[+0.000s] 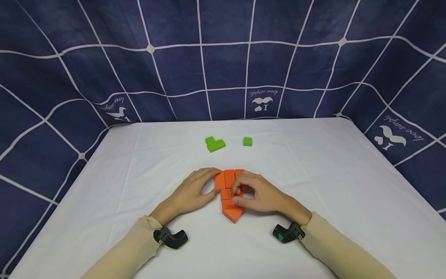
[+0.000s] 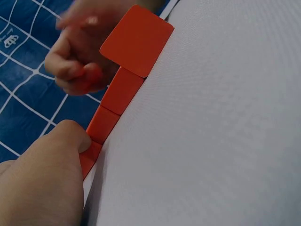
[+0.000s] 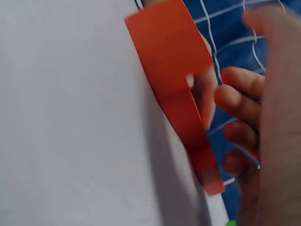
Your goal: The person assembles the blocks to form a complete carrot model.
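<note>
Several orange blocks (image 1: 229, 177) lie packed together on the white cloth, with a pointed corner block (image 1: 232, 214) at the near end. My left hand (image 1: 192, 192) rests along their left side, its thumb and fingertips touching the edge. Over the right side of the blocks is my right hand (image 1: 266, 194), fingers loosely bent, hiding part of them. In the right wrist view, that hand's fingers (image 3: 240, 99) hold nothing and stand apart from the orange block (image 3: 164, 44). The left wrist view shows the left thumb (image 2: 70, 136) against the row of orange blocks (image 2: 122, 89).
Farther back on the white table (image 1: 167, 143) lie a green L-shaped block (image 1: 215, 145) and a small green square block (image 1: 247, 142). A dark blue checked curtain (image 1: 223, 66) surrounds the back and sides.
</note>
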The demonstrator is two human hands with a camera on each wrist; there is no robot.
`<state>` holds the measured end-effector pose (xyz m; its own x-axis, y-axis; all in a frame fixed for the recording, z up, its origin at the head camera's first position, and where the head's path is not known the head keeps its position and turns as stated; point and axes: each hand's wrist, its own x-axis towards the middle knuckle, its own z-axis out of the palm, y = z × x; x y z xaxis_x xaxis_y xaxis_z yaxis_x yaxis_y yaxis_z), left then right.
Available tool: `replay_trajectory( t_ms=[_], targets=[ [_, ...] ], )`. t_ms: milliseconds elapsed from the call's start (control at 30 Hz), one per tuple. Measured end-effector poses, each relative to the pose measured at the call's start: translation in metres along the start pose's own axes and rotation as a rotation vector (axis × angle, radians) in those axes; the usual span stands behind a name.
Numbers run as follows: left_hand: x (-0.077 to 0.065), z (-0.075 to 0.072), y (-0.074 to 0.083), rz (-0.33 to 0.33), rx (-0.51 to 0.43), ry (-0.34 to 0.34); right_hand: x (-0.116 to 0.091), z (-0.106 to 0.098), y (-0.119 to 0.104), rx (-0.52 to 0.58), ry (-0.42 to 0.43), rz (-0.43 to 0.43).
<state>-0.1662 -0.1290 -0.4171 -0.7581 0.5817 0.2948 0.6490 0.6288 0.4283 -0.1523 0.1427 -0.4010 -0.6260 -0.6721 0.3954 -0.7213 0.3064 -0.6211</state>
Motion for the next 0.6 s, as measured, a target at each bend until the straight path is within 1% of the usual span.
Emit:
replay_trajectory(
  t_ms=[167, 233, 333, 467, 533, 600],
  targets=[
    [0.000, -0.002, 0.001, -0.012, 0.009, -0.015, 0.009, -0.006, 0.018, 0.018, 0.185, 0.134],
    [0.000, -0.003, 0.001, -0.011, 0.014, -0.012, 0.014, -0.008, 0.027, 0.018, 0.232, 0.177],
    [-0.001, -0.003, 0.000, -0.008, 0.017, -0.001, 0.023, -0.013, 0.041, 0.007, 0.280, 0.228],
    [-0.001, -0.002, 0.000, -0.013, 0.017, -0.008, 0.037, -0.018, 0.056, -0.005, 0.309, 0.294],
    [-0.001, -0.002, 0.000, -0.021, 0.018, -0.020, 0.045, -0.019, 0.063, -0.022, 0.297, 0.319],
    [-0.001, -0.001, 0.001, -0.027, 0.017, -0.027, 0.053, -0.020, 0.069, -0.035, 0.264, 0.341]
  ],
)
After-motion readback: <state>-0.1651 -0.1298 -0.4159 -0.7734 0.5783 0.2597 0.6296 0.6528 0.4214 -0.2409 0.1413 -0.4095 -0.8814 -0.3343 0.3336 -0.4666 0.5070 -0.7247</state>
